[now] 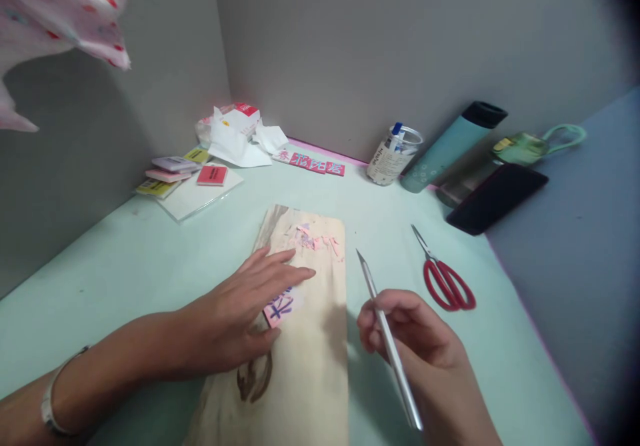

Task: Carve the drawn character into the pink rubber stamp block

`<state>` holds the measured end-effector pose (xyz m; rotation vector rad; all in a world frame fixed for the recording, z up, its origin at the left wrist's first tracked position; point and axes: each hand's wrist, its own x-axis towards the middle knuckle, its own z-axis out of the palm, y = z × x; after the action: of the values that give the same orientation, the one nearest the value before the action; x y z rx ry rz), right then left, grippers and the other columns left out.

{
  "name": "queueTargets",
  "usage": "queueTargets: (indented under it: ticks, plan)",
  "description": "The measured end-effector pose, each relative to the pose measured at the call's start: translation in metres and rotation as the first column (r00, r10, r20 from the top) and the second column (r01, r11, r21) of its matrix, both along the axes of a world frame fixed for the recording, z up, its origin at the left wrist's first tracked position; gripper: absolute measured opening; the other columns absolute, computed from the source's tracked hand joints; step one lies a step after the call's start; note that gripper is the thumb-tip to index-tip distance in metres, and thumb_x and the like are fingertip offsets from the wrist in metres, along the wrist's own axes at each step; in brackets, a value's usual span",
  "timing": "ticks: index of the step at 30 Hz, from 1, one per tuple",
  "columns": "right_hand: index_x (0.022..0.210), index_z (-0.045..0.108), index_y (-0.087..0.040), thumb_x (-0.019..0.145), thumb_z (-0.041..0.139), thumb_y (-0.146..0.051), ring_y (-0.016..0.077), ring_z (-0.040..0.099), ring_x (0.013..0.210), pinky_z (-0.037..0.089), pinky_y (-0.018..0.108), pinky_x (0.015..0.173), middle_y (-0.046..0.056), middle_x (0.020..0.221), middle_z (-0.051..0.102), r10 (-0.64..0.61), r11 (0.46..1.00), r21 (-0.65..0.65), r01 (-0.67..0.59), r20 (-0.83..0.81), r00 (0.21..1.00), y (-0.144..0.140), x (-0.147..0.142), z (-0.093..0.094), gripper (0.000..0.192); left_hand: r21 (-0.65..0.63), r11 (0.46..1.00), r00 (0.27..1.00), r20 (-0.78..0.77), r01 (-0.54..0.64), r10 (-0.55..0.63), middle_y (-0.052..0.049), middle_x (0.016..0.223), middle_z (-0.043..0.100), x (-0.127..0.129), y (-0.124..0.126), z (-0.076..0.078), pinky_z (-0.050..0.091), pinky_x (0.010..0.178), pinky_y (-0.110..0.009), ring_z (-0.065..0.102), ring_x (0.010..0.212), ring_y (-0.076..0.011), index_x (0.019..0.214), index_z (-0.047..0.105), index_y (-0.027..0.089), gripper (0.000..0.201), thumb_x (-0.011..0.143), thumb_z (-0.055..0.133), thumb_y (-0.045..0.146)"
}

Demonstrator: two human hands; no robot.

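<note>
My right hand (407,329) grips a silver craft knife (383,323) like a pen, its blade pointing up and away, to the right of the wooden board (315,353). Above the board, my left hand (250,306) is open, fingers stretched and spread. Its thumb lies by the lower edge of a small pink block (280,309) with purple strokes on its face. The hand covers part of that block, and whether it presses on it I cannot tell. Pink and purplish shavings (313,238) lie near the board's far end.
Red-handled scissors (447,283) lie at right. Behind them are a phone (497,199), a teal bottle (453,146), a greenish bottle (520,147) and a pen can (390,159). Pink tiles with characters (315,163), tissues (233,143) and small packets (175,166) sit at the back and left.
</note>
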<state>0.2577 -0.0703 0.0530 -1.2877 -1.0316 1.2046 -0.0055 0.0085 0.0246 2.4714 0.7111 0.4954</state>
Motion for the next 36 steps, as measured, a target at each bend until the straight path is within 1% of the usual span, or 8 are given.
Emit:
queueTargets:
  ticks: [6, 13, 17, 24, 27, 32, 34, 36]
  plan:
    - [0.093, 0.072, -0.027, 0.080, 0.084, -0.030, 0.0163, 0.067, 0.068, 0.057, 0.026, 0.061, 0.003, 0.082, 0.074, -0.033, 0.999, 0.014, 0.033, -0.006, 0.999, 0.001, -0.002, -0.005, 0.019, 0.003, 0.991, 0.990, -0.038, -0.137, 0.137, -0.012, 0.147, 0.055, -0.007, 0.010, 0.001, 0.015, 0.128, -0.060, 0.037, 0.149, -0.0347, 0.151, 0.038, 0.029, 0.084, 0.080, 0.082, 0.028]
    - [0.091, 0.069, -0.024, 0.090, 0.074, -0.041, 0.0127, 0.058, 0.066, 0.049, 0.020, 0.061, 0.000, 0.070, 0.064, -0.069, 0.997, 0.035, 0.068, 0.010, 0.998, 0.003, -0.005, -0.003, 0.018, -0.043, 0.999, 0.999, -0.028, 0.022, -0.023, -0.003, 0.162, 0.043, -0.014, 0.010, 0.001, 0.022, 0.128, -0.055, 0.027, 0.155, -0.0291, 0.159, 0.028, 0.038, 0.070, 0.099, 0.057, 0.016]
    - [0.089, 0.067, -0.023, 0.092, 0.072, -0.044, 0.0125, 0.054, 0.065, 0.046, 0.019, 0.059, -0.001, 0.068, 0.062, -0.073, 0.997, 0.037, 0.073, 0.014, 0.997, 0.001, -0.003, -0.008, 0.021, -0.012, 1.000, 0.999, -0.027, -0.018, 0.018, -0.005, 0.161, 0.043, -0.015, 0.011, 0.003, 0.017, 0.129, -0.054, 0.028, 0.155, -0.0285, 0.158, 0.027, 0.035, 0.071, 0.097, 0.058, 0.015]
    - [0.095, 0.068, -0.025, 0.089, 0.076, -0.037, 0.0156, 0.064, 0.081, 0.054, 0.021, 0.072, 0.002, 0.086, 0.068, -0.034, 0.999, 0.004, 0.034, 0.175, 0.984, -0.003, -0.009, -0.007, 0.016, 0.063, 0.987, 0.984, -0.087, -0.150, 0.155, -0.014, 0.140, 0.055, -0.003, 0.007, -0.006, 0.017, 0.125, -0.062, 0.036, 0.147, -0.0378, 0.149, 0.035, 0.024, 0.091, 0.078, 0.086, 0.047]
    - [0.111, 0.068, -0.029, 0.088, 0.077, -0.037, 0.0185, 0.066, 0.089, 0.057, 0.027, 0.080, 0.005, 0.104, 0.072, 0.018, 1.000, -0.011, -0.016, 0.194, 0.981, -0.005, -0.013, -0.010, 0.026, 0.139, 0.971, 0.976, -0.073, -0.193, 0.204, -0.015, 0.136, 0.057, 0.006, -0.001, -0.010, 0.012, 0.126, -0.062, 0.038, 0.145, -0.0372, 0.148, 0.036, 0.020, 0.088, 0.078, 0.086, 0.038]
    - [0.139, 0.056, -0.036, 0.085, 0.080, -0.034, 0.0203, 0.067, 0.094, 0.059, 0.033, 0.086, 0.008, 0.130, 0.066, 0.205, 0.979, -0.034, -0.202, 0.214, 0.955, -0.007, -0.014, -0.020, 0.059, 0.101, 0.984, 0.986, -0.070, -0.146, 0.154, -0.012, 0.149, 0.051, 0.007, -0.004, -0.005, 0.010, 0.126, -0.058, 0.031, 0.150, -0.0320, 0.153, 0.025, 0.024, 0.082, 0.086, 0.072, 0.020]
    - [0.136, 0.060, -0.037, 0.086, 0.079, -0.034, 0.0198, 0.068, 0.093, 0.059, 0.032, 0.085, 0.006, 0.124, 0.068, 0.201, 0.979, -0.005, -0.205, 0.217, 0.955, -0.007, -0.013, -0.021, 0.054, 0.094, 0.989, 0.991, -0.045, -0.118, 0.123, -0.011, 0.151, 0.051, 0.005, -0.003, -0.004, 0.011, 0.127, -0.057, 0.030, 0.151, -0.0310, 0.154, 0.023, 0.025, 0.080, 0.088, 0.069, 0.019]
    - [0.124, 0.067, -0.035, 0.090, 0.075, -0.035, 0.0190, 0.069, 0.090, 0.059, 0.028, 0.082, 0.004, 0.112, 0.072, 0.142, 0.986, 0.050, -0.158, 0.233, 0.962, -0.006, -0.013, -0.019, 0.035, 0.093, 0.991, 0.994, -0.024, -0.099, 0.102, -0.011, 0.151, 0.050, 0.004, -0.003, -0.004, 0.010, 0.127, -0.055, 0.029, 0.151, -0.0300, 0.154, 0.023, 0.025, 0.078, 0.089, 0.067, 0.019]
